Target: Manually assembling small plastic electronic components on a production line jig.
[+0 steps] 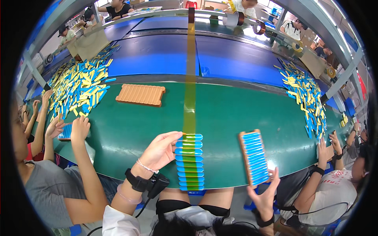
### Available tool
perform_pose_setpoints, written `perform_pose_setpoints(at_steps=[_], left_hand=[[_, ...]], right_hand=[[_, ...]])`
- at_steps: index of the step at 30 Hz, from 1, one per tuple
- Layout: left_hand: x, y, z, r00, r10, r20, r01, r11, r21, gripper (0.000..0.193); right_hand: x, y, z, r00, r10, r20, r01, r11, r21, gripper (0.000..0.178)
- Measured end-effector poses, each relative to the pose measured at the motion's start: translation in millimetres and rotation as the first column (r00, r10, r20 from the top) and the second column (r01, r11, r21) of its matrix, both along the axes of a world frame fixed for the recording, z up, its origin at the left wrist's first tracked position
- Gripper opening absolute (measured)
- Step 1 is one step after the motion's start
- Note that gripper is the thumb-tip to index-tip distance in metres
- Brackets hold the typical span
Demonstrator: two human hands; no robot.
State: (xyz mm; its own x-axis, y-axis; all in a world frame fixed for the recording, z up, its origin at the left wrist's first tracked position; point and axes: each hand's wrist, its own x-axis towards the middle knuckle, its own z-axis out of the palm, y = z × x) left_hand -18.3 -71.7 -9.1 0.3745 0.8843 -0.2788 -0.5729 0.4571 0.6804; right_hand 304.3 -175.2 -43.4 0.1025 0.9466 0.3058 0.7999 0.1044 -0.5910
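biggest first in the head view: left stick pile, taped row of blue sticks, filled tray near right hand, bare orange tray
1. Left stick pile
2. Taped row of blue sticks
3. Filled tray and bare orange tray: too alike to rank, and the filled one looks nearer the camera.

Beyond the blue panels (236, 57), a person in black (121, 11) shows.
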Motion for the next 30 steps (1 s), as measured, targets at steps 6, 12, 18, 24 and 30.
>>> perform_pose_setpoints(at_steps=[6,12,18,24,30], left_hand=[[-16,-6,4,0.989,0.151,-0.010,-0.150,0.988,0.035,0.026],[-30,-10,22,0.980,0.195,-0.049,-0.193,0.980,0.055,0.018],[0,-13,38,0.978,0.187,-0.091,-0.165,0.965,0.205,0.006],[25,-18,35,0.924,0.280,-0.262,-0.180,0.920,0.348,0.006],[63,-81,5,0.875,0.256,-0.411,-0.034,0.879,0.475,0.008]], right_hand=[[-84,10,-4,0.981,0.192,-0.016,-0.191,0.979,0.066,0.100],[-142,32,14,0.977,0.208,-0.046,-0.207,0.978,0.035,0.087],[-135,77,65,0.582,0.359,-0.730,-0.592,0.802,-0.077,0.033],[-144,117,70,0.311,0.282,-0.908,-0.727,0.686,-0.037,0.015],[-93,46,44,0.358,0.229,-0.905,-0.718,0.688,-0.110,0.008]])
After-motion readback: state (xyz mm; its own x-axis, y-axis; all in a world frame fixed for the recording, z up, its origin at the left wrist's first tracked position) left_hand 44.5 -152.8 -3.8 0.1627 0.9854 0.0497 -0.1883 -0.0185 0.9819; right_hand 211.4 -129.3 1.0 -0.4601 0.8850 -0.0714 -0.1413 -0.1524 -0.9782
